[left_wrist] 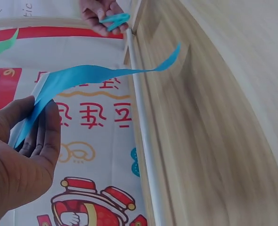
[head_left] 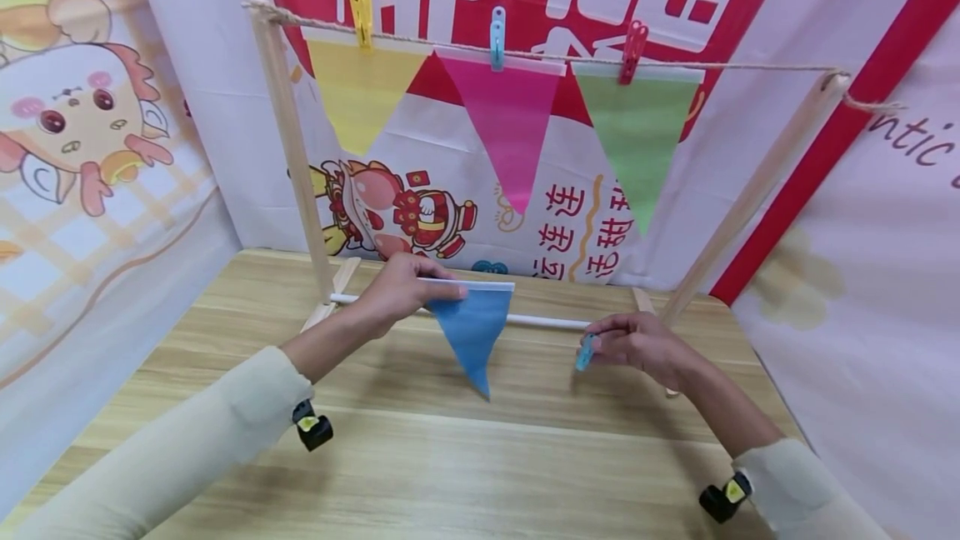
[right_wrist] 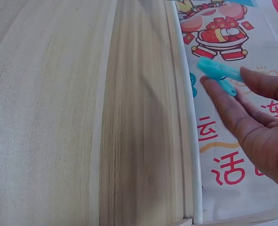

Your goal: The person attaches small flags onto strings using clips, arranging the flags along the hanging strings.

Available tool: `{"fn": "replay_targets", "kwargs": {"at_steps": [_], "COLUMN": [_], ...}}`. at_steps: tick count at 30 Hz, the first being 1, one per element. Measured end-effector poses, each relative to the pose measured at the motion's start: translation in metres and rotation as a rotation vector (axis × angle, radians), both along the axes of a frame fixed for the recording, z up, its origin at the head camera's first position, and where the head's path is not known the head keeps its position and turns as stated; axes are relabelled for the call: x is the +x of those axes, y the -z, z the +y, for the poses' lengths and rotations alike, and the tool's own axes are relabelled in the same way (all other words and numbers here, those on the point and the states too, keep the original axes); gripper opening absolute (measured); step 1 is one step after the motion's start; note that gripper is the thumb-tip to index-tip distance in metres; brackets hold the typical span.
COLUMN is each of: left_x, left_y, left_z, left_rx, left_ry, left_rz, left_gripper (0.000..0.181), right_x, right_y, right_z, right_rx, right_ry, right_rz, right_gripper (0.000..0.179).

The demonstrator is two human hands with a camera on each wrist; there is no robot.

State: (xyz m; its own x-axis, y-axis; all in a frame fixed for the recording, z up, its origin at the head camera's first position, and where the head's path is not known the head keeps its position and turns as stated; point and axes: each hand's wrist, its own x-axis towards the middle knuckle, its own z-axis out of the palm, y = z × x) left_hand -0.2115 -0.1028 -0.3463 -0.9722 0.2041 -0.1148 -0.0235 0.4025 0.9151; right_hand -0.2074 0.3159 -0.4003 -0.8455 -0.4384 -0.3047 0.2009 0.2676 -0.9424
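Note:
My left hand [head_left: 405, 290] pinches a blue triangular pennant [head_left: 474, 323] by its white top strip, thumb in front and fingers behind. The pennant hangs point down over the table, its tip curling in the left wrist view. To the right, my right hand [head_left: 637, 346] holds a light-blue clothespin [right_wrist: 219, 74] between thumb and fingers. Above both hands a twine line [head_left: 465, 50] carries a yellow pennant [head_left: 365, 90] on a yellow clothespin [head_left: 362, 17], a pink pennant [head_left: 512, 123] on a blue clothespin [head_left: 497, 38], and a green pennant [head_left: 637, 132] on a red clothespin [head_left: 633, 51].
Two wooden posts, the left post [head_left: 292, 148] and the right post [head_left: 757, 190], hold the twine at either end. A white rod [head_left: 547, 322] runs between them low over the wooden table [head_left: 480, 473]. Behind hangs a printed cloth backdrop [head_left: 420, 132].

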Motion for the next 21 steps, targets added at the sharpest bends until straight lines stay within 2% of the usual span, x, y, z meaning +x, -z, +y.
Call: {"fn": "replay_targets", "kwargs": {"at_steps": [4,9,16,21], "left_x": [-0.001,-0.003,-0.006,-0.009], "left_y": [-0.006,-0.015,-0.029,-0.037], "left_z": [0.006,0.012,0.018,0.022], "left_rx": [0.035,0.054,0.112,0.154], "left_ry": [-0.005,-0.011,0.007,0.014], "left_rz": [-0.012,0.001,0.017,0.024], "left_gripper": [0.038,0.036,0.031,0.029], "right_x": [-0.001,-0.002,-0.005,-0.007], "right_y": [-0.006,-0.016,-0.033,-0.049], "right_z": [0.001,0.006,0.010,0.012], "right_rx": [-0.081,-0.176,-0.207,-0.206], "right_ry": [0.017,0.035,0.071,0.078], "right_rz": [0.028,0.080,0.110,0.140], "right_gripper": [0.045,0.035,0.017,0.017]}}
